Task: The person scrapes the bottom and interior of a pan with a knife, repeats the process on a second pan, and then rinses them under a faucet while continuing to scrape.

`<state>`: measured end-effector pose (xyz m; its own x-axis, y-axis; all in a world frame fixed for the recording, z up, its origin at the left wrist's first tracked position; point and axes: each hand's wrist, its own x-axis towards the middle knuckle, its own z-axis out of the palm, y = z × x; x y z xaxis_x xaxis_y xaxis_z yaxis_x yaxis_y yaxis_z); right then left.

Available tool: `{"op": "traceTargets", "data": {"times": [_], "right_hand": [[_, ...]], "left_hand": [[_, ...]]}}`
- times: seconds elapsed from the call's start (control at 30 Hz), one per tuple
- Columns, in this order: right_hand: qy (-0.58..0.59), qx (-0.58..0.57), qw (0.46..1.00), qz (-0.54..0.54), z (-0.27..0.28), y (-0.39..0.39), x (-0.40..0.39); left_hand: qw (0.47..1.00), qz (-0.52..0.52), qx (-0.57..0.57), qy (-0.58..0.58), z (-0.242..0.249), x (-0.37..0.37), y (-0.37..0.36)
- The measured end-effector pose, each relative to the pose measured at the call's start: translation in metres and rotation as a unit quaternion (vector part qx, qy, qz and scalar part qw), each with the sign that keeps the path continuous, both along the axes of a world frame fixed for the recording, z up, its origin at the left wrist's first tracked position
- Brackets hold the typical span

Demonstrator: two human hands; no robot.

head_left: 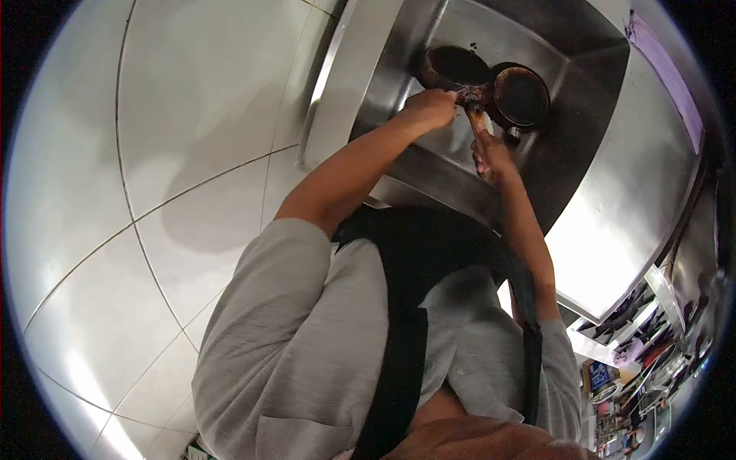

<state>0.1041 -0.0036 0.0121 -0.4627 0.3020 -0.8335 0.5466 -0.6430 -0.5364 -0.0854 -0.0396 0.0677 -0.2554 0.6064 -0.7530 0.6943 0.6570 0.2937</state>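
In the metal sink (563, 31) two round, blackened pans sit side by side, a left pan (454, 63) and a right pan (522, 96), their rims browned and scorched. My right hand (493, 152) is closed around a worn, yellowish-brown handle (477, 120) that runs up to where the pans meet. My left hand (432, 110) is closed in a fist at the lower edge of the left pan, close to the top of that handle. I cannot tell what is inside its fingers. A short dark and silver stub (514, 133) sticks out below the right pan.
White wall tiles (192, 92) rise along the left side. A shiny steel counter (632, 184) lies right of the sink, with a purple cloth (668, 73) along its far edge. Crowded shelves (636, 337) with assorted items stand at the lower right.
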Motion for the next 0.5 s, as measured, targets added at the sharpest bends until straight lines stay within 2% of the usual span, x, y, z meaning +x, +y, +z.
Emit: {"op": "traceTargets", "data": {"times": [0.13,0.17,0.27,0.37,0.5], "right_hand": [[-0.032,0.02,0.999,0.028,-0.02,0.004,0.016],[-0.044,0.021,0.998,0.036,-0.024,0.006,0.018],[-0.053,0.031,0.997,0.043,-0.043,0.004,0.023],[-0.045,0.018,0.998,0.033,-0.029,0.003,0.024],[-0.055,0.019,0.998,0.032,-0.023,0.001,0.017]], "left_hand": [[0.993,-0.041,0.112,0.016,-0.084,-0.015,-0.031],[0.994,-0.013,0.112,-0.009,-0.107,-0.013,-0.037],[0.987,0.048,0.118,-0.102,-0.078,0.008,-0.039],[0.99,0.07,0.088,-0.088,-0.088,0.017,-0.036],[0.988,0.073,0.11,-0.079,-0.096,0.015,-0.038]]}}
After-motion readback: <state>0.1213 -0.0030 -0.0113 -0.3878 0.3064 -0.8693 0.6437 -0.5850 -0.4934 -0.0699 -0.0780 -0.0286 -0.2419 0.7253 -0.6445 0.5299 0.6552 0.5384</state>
